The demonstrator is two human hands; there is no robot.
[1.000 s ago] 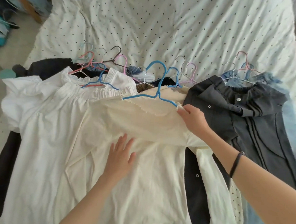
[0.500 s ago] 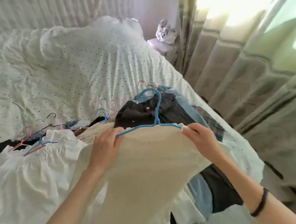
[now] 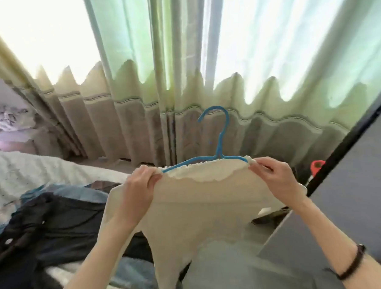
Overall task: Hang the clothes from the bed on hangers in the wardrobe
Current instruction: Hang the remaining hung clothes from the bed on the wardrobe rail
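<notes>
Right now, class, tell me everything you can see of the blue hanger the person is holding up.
The blue hanger is thin, looks plastic-coated, and is held upright in front of the curtain. Its open hook curls left at the top above a straight neck and two sloping arms. A cream top hangs from it, frilled neckline across the arms. The left hand and right hand pinch the shoulders at either end.

Pale green curtains (image 3: 138, 85) hang lit behind; a grey figurine (image 3: 9, 117) stands far left
</notes>
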